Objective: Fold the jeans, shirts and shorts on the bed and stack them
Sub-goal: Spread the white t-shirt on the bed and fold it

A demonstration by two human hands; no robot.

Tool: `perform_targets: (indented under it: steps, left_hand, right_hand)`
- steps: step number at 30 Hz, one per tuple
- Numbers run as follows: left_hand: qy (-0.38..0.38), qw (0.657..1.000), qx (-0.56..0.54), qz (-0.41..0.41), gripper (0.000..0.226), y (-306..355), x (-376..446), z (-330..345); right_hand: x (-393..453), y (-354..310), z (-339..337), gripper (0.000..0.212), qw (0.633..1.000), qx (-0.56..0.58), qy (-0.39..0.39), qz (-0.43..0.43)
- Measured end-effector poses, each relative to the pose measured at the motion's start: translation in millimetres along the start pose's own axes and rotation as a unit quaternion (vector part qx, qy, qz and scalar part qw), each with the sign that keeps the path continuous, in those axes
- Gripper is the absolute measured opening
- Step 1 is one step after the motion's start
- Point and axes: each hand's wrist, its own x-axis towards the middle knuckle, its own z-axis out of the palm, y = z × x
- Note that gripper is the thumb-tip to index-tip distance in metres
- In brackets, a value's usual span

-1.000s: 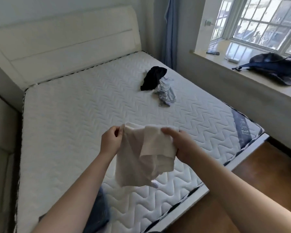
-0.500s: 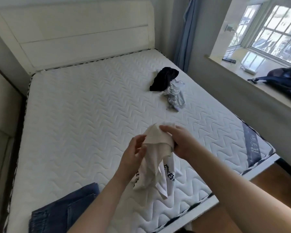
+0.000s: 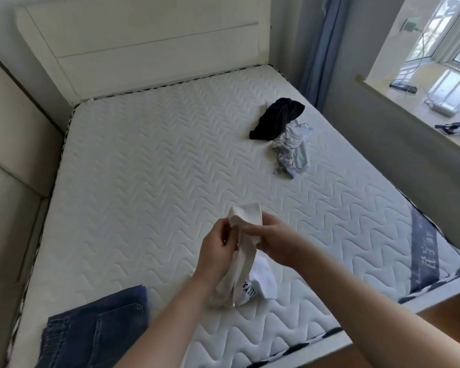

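Both hands hold one white T-shirt above the near part of the bare mattress — my left hand curls round the bunched cloth, my right hand pinches its upper fold, and the hem with dark lettering hangs down to the quilting. Also on the bed I list: folded blue jeans at the near left corner; a crumpled black garment touching a crumpled grey garment at the far right — well apart from my hands.

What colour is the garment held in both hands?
White shirt with dark lettering near its hem, seen in the head view.
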Motion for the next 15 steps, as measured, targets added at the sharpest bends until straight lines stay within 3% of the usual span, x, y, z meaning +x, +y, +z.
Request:
perform_targets:
  steps: [3, 5, 8, 15]
  left_hand:
    - [0.035, 0.999, -0.006, -0.015, 0.009, 0.4, 5.4, 9.9]
    - [0.079, 0.996, 0.002, -0.036, 0.012, -0.4, 8.2, 15.3]
    - [0.13, 0.99, 0.021, -0.052, 0.008, -4.1, 9.7, 19.9]
    - [0.036, 0.992, 0.116, -0.041, 0.017, -34.9, -1.8, 24.0]
  right_hand:
    - [7.3, -5.3, -10.8, 0.02, 0.997, -0.025, 0.07, -0.003]
    - [12.5, -10.3, -16.4, 0.019, 0.985, -0.097, 0.139, 0.001]
    - [18.0, -22.3, -21.2, 0.018, 0.965, -0.185, 0.184, -0.01]
    - [27.2, -44.1, -19.1, 0.028, 0.944, -0.257, 0.206, -0.02]
